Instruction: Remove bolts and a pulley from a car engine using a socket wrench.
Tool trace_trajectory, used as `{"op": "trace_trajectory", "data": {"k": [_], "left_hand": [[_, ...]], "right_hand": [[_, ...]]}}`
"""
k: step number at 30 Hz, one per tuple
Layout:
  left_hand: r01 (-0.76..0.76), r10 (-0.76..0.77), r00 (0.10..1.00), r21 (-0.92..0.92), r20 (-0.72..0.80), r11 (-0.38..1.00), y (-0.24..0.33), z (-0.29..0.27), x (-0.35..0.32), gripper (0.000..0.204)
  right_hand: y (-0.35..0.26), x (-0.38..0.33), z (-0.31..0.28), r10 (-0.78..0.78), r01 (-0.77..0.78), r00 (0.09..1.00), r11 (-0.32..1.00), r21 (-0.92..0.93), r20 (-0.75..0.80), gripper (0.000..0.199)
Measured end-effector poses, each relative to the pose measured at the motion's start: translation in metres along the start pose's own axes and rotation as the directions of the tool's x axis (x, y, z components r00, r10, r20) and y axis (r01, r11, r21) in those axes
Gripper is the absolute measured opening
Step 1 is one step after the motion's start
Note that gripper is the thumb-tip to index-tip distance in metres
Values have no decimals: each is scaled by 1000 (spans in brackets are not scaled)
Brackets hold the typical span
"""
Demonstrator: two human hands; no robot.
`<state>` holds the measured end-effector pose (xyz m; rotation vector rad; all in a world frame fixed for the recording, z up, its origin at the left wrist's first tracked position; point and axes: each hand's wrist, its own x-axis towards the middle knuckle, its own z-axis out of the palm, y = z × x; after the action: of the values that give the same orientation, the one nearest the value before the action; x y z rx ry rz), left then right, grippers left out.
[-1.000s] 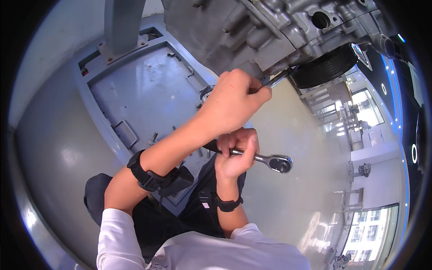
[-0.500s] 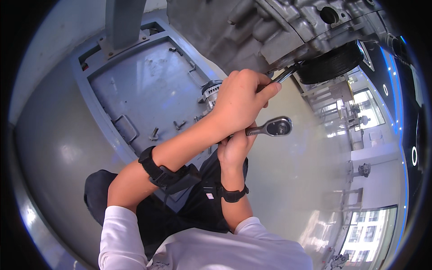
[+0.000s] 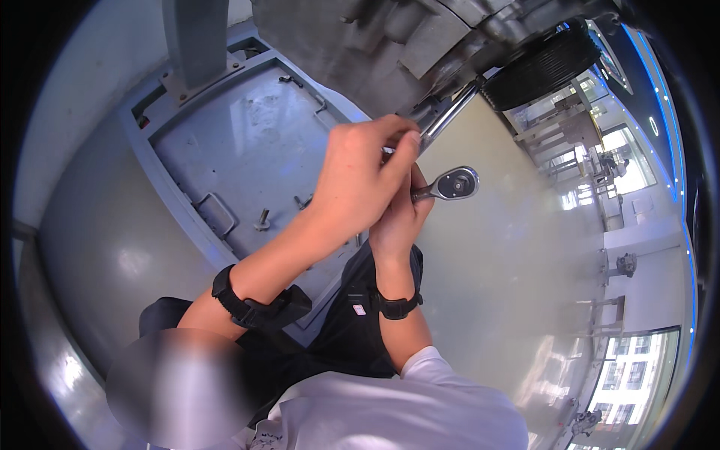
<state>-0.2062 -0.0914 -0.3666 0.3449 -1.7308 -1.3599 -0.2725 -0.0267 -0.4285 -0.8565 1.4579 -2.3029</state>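
Note:
My left hand (image 3: 360, 169) is closed round a long chrome bar-shaped tool (image 3: 448, 118). The tool slants up to the right, its far end beside the black ribbed pulley (image 3: 544, 66) under the engine (image 3: 360, 52); whether it touches the engine I cannot tell. Below and partly behind the left hand, my right hand (image 3: 396, 225) grips a ratchet wrench (image 3: 456, 183). The round head of the ratchet sticks out to the right, while its handle is mostly hidden by my fingers.
A grey metal tray (image 3: 176, 202) on the stand's base lies below left, with an upright bolt (image 3: 262, 220) and a wire handle (image 3: 217, 214) in it. A thick grey post (image 3: 199, 52) rises at the back left. Workbenches (image 3: 562, 135) stand far right.
Both hands have shifted, the left one down and leftward along the chrome tool, so more of the bar shows. The ratchet head has moved slightly up and left.

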Motion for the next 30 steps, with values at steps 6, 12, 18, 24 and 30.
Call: {"op": "trace_trajectory", "data": {"k": [6, 12, 18, 24, 30], "left_hand": [[-26, 27, 993, 14, -118, 1000, -18, -10, -1, 20], [319, -281, 937, -185, 207, 929, -12, -12, -1, 28], [77, -30, 971, -189, 238, 979, -24, -2, 4, 29], [128, -69, 958, -199, 277, 972, -14, -4, 4, 29], [-3, 16, 970, -53, 244, 999, -8, 0, 5, 33]], "right_hand": [[-13, -7, 21, 159, -169, 985, 968, 185, 67, 21], [2, -14, 3, 249, -251, 967, 903, 349, 51, 22], [2, -8, -8, 234, -285, 953, 910, 300, 193, 34], [-7, -5, 6, 186, -186, 982, 951, 247, 22, 22], [-12, -9, 11, 86, -88, 996, 976, 199, 22, 19]]}}
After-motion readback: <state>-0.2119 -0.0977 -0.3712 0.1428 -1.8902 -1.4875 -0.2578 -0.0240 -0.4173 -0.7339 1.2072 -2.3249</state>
